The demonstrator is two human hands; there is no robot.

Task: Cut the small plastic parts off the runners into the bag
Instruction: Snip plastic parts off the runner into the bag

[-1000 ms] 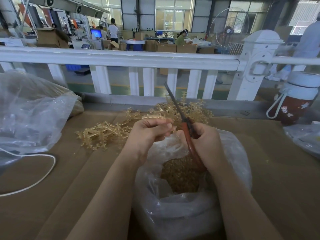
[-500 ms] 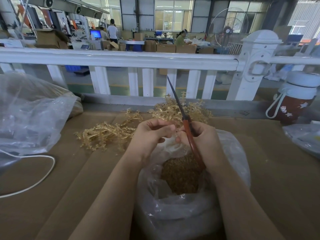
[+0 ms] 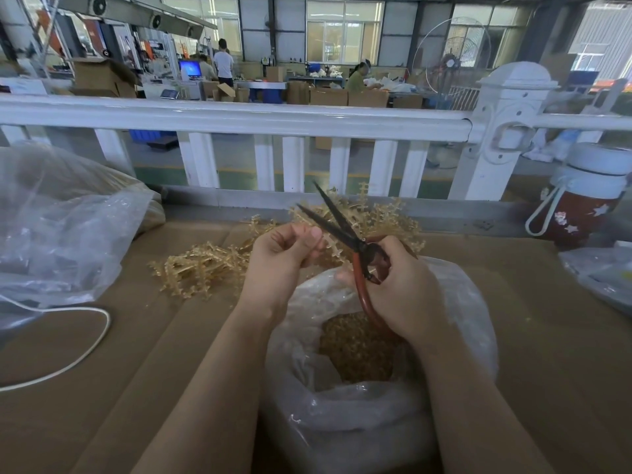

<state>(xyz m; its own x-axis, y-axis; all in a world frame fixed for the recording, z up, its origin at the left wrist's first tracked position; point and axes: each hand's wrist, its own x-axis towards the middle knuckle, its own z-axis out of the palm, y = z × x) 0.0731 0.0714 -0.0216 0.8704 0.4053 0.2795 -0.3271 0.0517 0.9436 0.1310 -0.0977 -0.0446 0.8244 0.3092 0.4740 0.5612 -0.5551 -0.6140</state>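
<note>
My right hand grips red-handled scissors whose dark blades stand spread apart, pointing up and left. My left hand pinches a small amber plastic runner between thumb and fingers, right beside the lower blade. Both hands hover over a clear plastic bag that stands open and holds a heap of cut amber parts. A pile of uncut amber runners lies on the cardboard behind my left hand, and more runners lie behind the scissors.
A brown cardboard surface covers the table. A large crumpled clear bag sits at the left with a white cord looping below it. A red-and-white bottle stands at the right. A white railing runs along the far edge.
The scissor blades, together before, have spread open. My left hand has lifted slightly and brought the runner piece to the lower blade.
</note>
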